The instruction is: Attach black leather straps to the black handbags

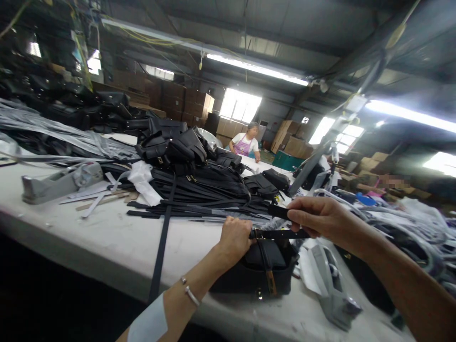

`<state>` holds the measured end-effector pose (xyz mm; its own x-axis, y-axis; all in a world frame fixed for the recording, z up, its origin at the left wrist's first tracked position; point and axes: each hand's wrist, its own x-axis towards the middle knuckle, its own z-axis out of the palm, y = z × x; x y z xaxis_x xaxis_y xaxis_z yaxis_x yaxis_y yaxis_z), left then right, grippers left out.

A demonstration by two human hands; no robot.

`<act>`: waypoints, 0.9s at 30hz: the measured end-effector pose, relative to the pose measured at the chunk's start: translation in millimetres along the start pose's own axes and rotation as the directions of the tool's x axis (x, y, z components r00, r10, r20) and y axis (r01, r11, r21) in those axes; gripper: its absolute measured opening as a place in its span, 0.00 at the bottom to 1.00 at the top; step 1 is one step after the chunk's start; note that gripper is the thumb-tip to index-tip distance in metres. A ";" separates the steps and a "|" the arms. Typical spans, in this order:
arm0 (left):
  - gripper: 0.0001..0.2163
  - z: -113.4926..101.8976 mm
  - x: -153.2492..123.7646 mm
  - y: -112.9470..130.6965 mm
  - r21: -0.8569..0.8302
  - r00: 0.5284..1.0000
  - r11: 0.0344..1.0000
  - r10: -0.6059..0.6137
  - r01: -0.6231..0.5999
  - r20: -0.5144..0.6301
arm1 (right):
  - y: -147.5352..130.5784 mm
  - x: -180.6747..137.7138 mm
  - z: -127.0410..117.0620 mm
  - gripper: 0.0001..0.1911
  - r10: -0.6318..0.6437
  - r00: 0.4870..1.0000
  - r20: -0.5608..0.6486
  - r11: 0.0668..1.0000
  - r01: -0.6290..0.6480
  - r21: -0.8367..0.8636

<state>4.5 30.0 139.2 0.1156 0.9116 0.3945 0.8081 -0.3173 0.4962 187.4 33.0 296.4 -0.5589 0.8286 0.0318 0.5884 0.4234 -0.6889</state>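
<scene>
A black handbag (228, 280) sits at the table's front edge, with a gold clasp on its front. Above the bag runs a black strap (281, 234) with a small buckle (257, 233). My left hand (235, 240) is closed around the strap at the buckle's left side. Pinched between the fingers and thumb of my right hand (317, 216) is the strap's other part, its dark flat end (278, 212) sticking out to the left. Another long black strap (164, 242) hangs over the table edge, left of my left hand.
Black bags (185, 147) and bundled straps (210, 185) are heaped behind my hands. Tape dispensers stand at the left (64, 180) and right (333, 285). White paper scraps (144, 180) lie beside the heap. A person in a purple apron (244, 144) is across the table.
</scene>
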 end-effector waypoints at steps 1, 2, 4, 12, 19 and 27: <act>0.08 0.5 -0.4 -0.2 -0.019 1.000 1.000 0.006 -0.006 -0.003 | -0.3 -3.1 -3.9 0.20 0.010 1.000 -0.026 1.000 -0.011 -0.014; 0.08 0.3 -2.0 -0.7 -0.045 1.000 0.999 0.013 -0.013 -0.009 | 0.1 -5.7 -7.5 0.21 0.021 0.998 -0.052 0.999 -0.023 -0.032; 0.10 -1.1 -8.2 -1.9 -0.098 0.999 0.995 0.030 -0.031 -0.020 | 3.4 -8.9 -11.7 0.21 0.041 0.995 -0.096 0.997 -0.047 -0.064; 0.12 -15.9 -39.3 0.6 -0.680 0.997 0.732 -0.011 -0.045 -0.078 | 31.9 -0.3 19.0 0.15 0.067 0.998 0.001 0.984 -0.066 -0.163; 0.10 -26.0 -47.5 -4.6 -0.814 0.996 0.580 -0.079 0.018 -0.035 | 30.6 2.9 44.7 0.13 0.127 0.990 0.052 0.974 -0.115 -0.193; 0.09 -21.4 -47.7 4.2 -0.829 0.992 0.558 -0.110 0.008 -0.064 | 30.9 8.5 69.7 0.16 0.155 0.982 0.112 0.988 -0.151 -0.044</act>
<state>-10.0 -20.4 139.0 -0.0112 0.9223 0.3863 -0.0268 -0.3864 0.9219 160.1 27.5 224.9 -0.5224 0.8382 -0.1566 0.6912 0.3087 -0.6534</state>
